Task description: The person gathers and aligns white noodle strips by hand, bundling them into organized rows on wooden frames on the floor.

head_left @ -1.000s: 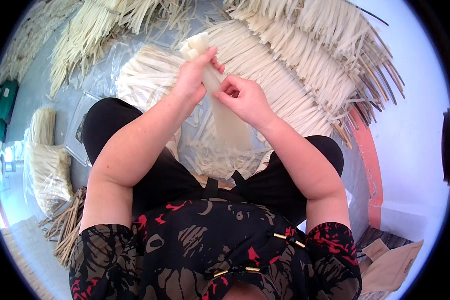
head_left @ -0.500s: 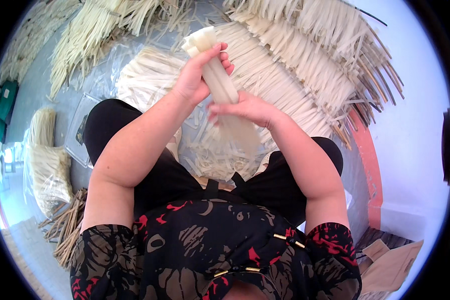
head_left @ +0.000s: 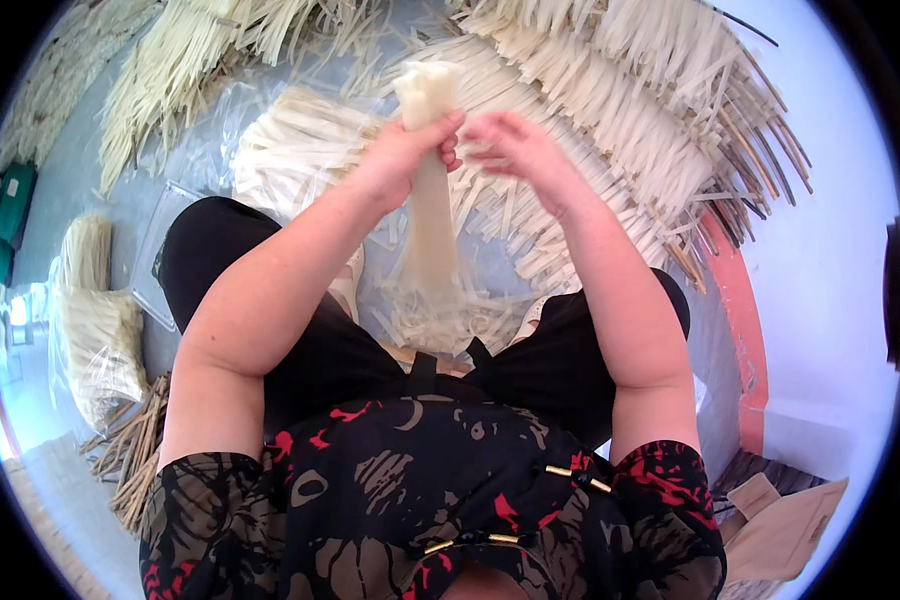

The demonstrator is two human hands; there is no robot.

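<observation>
— Two hands up in front of the chest, over the lap. Left hand clenched tight round a pale bundle of thin strips, gripping just below its blunt top end.

— Right hand just beside it, fingers spread and loose, holding nothing. Hard to tell whether the fingertips brush the bundle or hang just clear.

— Bundle upright, top poking above the left fist, long tail dropping straight down between the knees into clear crinkled plastic wrap.

— Looks light and dry. Stiff enough to stand straight, yet likely brittle, prone to snap if bent. Smooth strips too, apt to slide out of a slack grip.

— Best held close round the upper part, as now, with support lower down on the tail.

— All around on the floor: heaps of pale strips fanned out ahead, bagged bundles off to the left.
</observation>
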